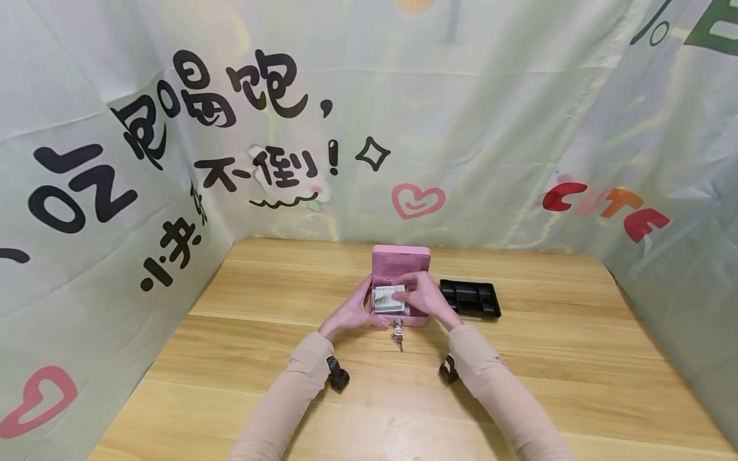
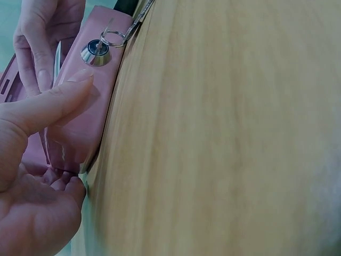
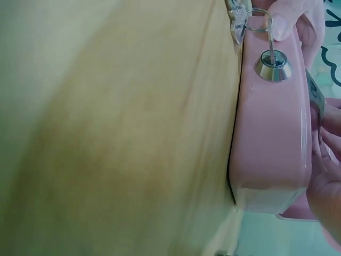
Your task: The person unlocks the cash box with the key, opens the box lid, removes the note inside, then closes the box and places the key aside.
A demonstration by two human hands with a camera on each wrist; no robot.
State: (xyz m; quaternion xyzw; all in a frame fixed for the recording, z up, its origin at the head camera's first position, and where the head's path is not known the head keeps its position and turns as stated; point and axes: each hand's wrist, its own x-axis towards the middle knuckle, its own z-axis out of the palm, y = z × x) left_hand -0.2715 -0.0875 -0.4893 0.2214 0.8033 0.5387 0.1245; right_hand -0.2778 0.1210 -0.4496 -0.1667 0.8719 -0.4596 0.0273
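Note:
A pink metal cash box (image 1: 400, 259) stands on the table with its lid raised. Its front has a round lock (image 2: 96, 54) with a key in it, and a ring of keys (image 1: 398, 336) hangs from that. My left hand (image 1: 350, 314) grips the box's left front corner, thumb on the front wall and fingers at the side. Inside the box, a stack of banknotes (image 1: 387, 301) lies at the left. My right hand (image 1: 425, 294) reaches in from the right and pinches the stack's edge; in the right wrist view one note (image 3: 315, 90) shows behind the front wall.
Right of the box lies a black compartment tray (image 1: 469, 299). The wooden table (image 1: 242, 378) ends at a printed curtain (image 1: 490, 160) behind and on both sides. Each wrist wears a black camera strap (image 1: 337, 374).

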